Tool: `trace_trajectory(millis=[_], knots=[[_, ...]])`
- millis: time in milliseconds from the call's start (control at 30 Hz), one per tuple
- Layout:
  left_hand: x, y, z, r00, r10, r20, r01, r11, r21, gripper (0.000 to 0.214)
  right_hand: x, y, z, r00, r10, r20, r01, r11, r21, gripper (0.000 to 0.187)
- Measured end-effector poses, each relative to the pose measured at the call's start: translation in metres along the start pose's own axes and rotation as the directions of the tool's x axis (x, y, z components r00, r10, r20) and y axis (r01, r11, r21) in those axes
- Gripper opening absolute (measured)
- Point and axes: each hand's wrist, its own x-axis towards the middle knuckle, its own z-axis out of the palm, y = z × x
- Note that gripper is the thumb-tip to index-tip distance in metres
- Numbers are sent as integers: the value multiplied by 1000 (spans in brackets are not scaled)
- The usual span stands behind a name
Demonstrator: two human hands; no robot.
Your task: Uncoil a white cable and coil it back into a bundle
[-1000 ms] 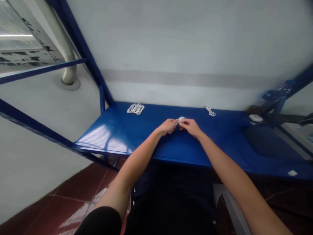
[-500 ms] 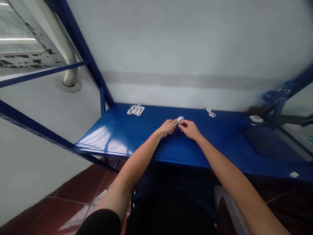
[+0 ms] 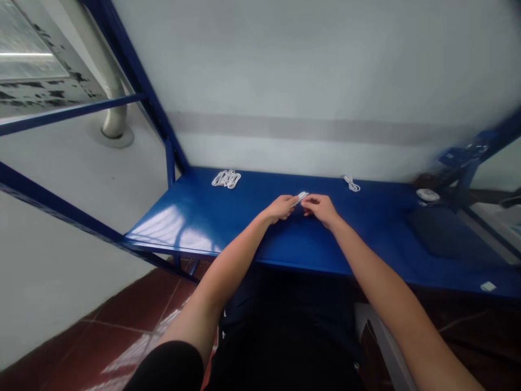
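My hands are together over the middle of a blue metal table (image 3: 195, 217). My left hand (image 3: 280, 209) pinches a small white cable piece (image 3: 302, 197) between its fingers. My right hand (image 3: 321, 210) sits just to the right, its curled fingertips at or very near that piece, and the frame does not settle whether they grip it. Farther back lie a bundle of white coiled cables (image 3: 226, 179) and a smaller white coiled cable (image 3: 351, 184), both apart from my hands.
A round white object (image 3: 427, 195) and a dark mat (image 3: 443, 233) lie at the table's right. A small white label (image 3: 488, 286) sits near the front edge. Blue steel frame bars (image 3: 140, 81) rise at the left, with a wall behind the table.
My right hand has shifted slightly up and to the right, nearer the white piece. The whole view has moved a little, and the cables on the table have not moved.
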Motion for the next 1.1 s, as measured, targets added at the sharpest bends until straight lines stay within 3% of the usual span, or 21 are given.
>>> trace_trajectory(millis=[67, 133, 233, 300, 467, 733, 833, 933, 1000, 1100], knots=[[-1, 2, -2, 997, -49, 60, 56, 991, -120, 27, -2, -2, 0, 999, -53, 7, 53, 997, -54, 24], [-2, 4, -4, 987, -111, 114, 136, 962, -238, 30, -5, -5, 1, 983, -181, -5, 178, 972, -151, 22], [0, 5, -6, 968, -170, 183, 228, 901, -369, 32, -11, -7, 7, 917, -394, -56, 355, 873, -336, 19], [2, 5, -6, 964, -182, 195, 249, 874, -416, 32, -14, -7, 11, 878, -475, -58, 406, 804, -434, 18], [5, 2, -5, 974, -196, 115, 227, 881, -416, 32, -17, -3, 17, 853, -520, 36, 459, 716, -527, 18], [1, 4, 0, 983, -176, 42, 180, 925, -334, 29, -17, -4, 17, 822, -561, 94, 481, 596, -643, 18], [2, 2, 2, 986, -165, 14, 164, 958, -235, 31, -16, -4, 16, 814, -558, 161, 502, 536, -679, 21], [6, -4, 4, 992, -17, -123, 23, 998, 51, 33, -15, 0, 16, 830, -529, 176, 475, 507, -719, 21], [8, -7, 6, 959, 176, -222, -97, 940, 326, 32, -12, 5, 16, 846, -508, 163, 456, 528, -717, 19], [7, -10, 7, 909, 356, -217, -169, 790, 589, 27, -7, 12, 15, 881, -463, 95, 410, 649, -641, 19]])
